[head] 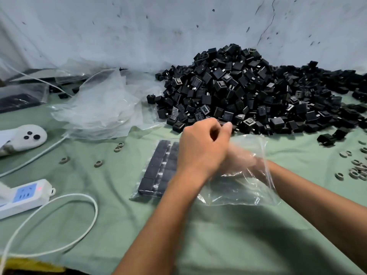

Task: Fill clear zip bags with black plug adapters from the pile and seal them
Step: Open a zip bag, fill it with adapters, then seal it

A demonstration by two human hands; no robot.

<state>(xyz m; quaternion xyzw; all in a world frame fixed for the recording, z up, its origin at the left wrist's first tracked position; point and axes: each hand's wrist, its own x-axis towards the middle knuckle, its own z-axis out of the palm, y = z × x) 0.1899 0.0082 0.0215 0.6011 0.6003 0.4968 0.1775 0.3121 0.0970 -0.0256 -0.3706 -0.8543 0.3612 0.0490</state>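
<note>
A: What took up most of the view?
B: The counter (123, 221) under a green cloth, with a stained white sheet hanging behind it. At its far right rose the big pile of black plug adapters (250, 92).

A: And next down in size?
B: A heap of empty clear bags (103, 108) lay left of the pile. In front of the pile, near the middle, lay the open zip bag (244, 187), with 2 rows of adapters (158, 169) packed flat along its left side.

A: Where were the hands?
B: The right hand (241, 157) was inside the bag, seen only through the plastic, so I could not tell how its fingers were set or whether they held anything. The left hand (202, 147) hovered over the bag's far edge, at the foot of the pile, its fingers (227, 127) curled nearly closed. Whether they pinched the bag's edge or an adapter, I could not tell.

A: Smaller things?
B: A white power strip (25, 197) with its looping cord (65, 221) sat at the near left, and a white device (21, 139) lay beyond it. Small grey rings (355, 169) were scattered at the right edge, and a few more left of the bag.
</note>
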